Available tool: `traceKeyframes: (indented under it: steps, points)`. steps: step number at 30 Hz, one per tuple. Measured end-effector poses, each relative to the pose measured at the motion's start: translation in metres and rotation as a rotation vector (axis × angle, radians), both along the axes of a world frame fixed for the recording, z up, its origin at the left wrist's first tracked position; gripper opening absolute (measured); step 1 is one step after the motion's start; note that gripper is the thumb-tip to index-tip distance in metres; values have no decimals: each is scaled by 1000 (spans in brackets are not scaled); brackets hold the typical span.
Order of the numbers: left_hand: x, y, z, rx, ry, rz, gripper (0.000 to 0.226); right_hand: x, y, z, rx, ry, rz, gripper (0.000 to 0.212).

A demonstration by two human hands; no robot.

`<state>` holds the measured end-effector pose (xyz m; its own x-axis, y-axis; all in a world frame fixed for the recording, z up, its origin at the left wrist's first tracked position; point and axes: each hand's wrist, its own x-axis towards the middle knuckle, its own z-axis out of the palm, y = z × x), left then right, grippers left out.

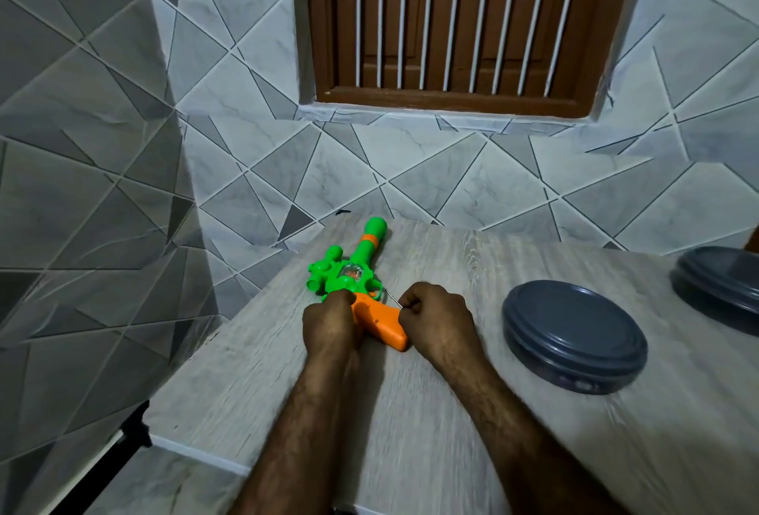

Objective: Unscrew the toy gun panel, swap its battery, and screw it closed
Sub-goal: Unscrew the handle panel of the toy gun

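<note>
nearby, grey tub (575, 334) right of toy gun (358, 268)

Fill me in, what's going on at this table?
A person is working on a green and orange toy gun lying flat on the table. The left hand holds its orange grip steady; the right hand pinches a thin metal tool with its tip at the grip. Two grey lidded containers sit to the right.

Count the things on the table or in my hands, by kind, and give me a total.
Toy gun: 1
Grey tubs: 2
Screwdriver, in the right hand: 1
Total: 4
</note>
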<state>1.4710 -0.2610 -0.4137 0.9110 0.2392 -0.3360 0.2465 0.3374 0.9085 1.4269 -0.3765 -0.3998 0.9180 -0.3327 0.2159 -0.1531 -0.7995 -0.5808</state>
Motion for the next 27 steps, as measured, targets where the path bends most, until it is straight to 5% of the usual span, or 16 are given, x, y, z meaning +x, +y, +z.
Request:
traceKeyframes:
  steps: [21, 27]
  points:
    - [9, -15, -2, -132, 8, -180, 38, -14, -24, -9, 125, -55, 73, 27]
    - [5, -17, -9, -172, -42, -204, 11, -23, -36, -3, 182, -130, 31, 17]
